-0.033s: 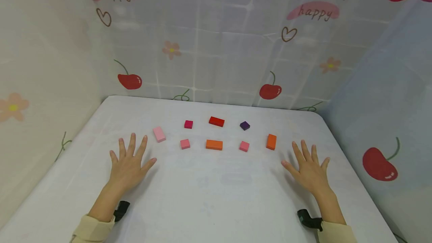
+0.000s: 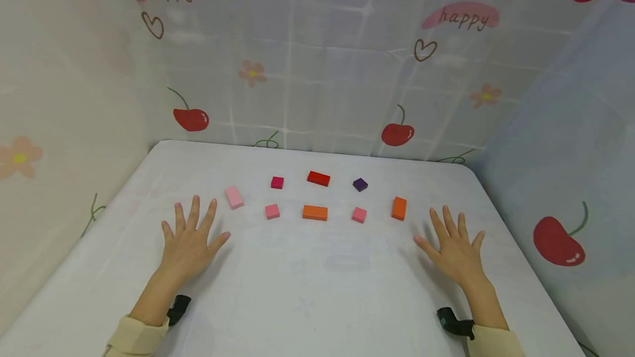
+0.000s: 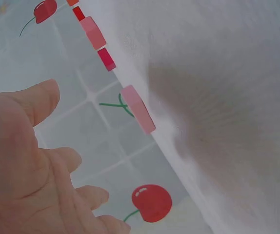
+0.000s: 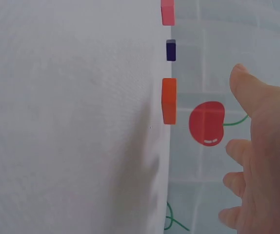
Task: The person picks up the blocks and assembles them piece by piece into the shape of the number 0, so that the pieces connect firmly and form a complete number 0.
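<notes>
I have the left hand [image 2: 186, 249] and right hand [image 2: 455, 257] spread, empty; the pale pink block [image 2: 234, 197] seems light, rigid: pinch its long sides.

The head view looks forward and down from above, far enough back to take in the white table [image 2: 317, 285], the left hand [image 2: 186, 252], the right hand [image 2: 455, 258] and the patterned curtain [image 2: 337, 76] behind. The left wrist view looks low across the table from close beside that hand, tilted, sharing the pale pink block [image 2: 234, 197] with the head view; the right wrist view, equally near and turned sideways, shares the purple block [image 2: 360, 184].
</notes>
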`<action>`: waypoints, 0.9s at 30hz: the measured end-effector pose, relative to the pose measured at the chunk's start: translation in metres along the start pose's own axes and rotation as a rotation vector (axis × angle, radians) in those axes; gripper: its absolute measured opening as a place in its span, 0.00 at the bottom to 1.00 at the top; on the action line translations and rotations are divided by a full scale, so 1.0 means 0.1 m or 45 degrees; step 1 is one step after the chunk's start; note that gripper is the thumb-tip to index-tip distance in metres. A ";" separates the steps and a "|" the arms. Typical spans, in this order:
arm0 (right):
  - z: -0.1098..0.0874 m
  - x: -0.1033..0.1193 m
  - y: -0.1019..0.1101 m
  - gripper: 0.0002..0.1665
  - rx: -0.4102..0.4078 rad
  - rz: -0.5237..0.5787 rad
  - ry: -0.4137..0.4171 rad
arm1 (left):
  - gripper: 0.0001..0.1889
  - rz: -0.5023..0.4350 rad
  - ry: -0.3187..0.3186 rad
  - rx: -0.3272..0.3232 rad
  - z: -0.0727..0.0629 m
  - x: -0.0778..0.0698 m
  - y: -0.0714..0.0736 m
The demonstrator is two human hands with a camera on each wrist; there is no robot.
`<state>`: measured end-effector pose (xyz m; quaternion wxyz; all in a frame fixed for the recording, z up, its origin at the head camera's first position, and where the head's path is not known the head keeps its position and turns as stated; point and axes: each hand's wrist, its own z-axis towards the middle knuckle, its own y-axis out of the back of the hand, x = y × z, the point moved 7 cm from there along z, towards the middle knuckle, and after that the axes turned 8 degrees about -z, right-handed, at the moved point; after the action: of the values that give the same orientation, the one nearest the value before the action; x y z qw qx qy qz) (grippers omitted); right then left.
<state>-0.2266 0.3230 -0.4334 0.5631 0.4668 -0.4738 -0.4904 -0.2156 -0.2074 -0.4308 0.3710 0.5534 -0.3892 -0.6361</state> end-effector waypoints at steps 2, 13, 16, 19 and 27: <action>0.00 0.00 0.00 0.52 0.008 0.001 0.000 | 0.43 -0.003 0.001 0.002 0.00 0.01 0.00; 0.01 0.02 0.12 0.51 -0.184 0.088 0.025 | 0.43 -0.054 -0.064 -0.113 0.04 -0.02 0.06; 0.00 0.05 0.21 0.48 -0.344 0.188 0.041 | 0.42 -0.165 -0.115 -0.238 0.06 -0.07 0.12; -0.01 0.13 0.32 0.43 -0.486 0.316 0.052 | 0.40 -0.337 -0.137 -0.297 0.08 -0.13 0.15; 0.09 0.68 0.40 0.35 -0.551 0.575 0.190 | 0.38 -0.679 -0.104 -0.227 0.24 -0.32 0.11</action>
<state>-0.2266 0.2581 -0.3873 0.7770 0.2540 -0.4077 -0.4069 -0.2352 -0.1814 -0.4055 0.2218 0.5754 -0.1872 -0.7646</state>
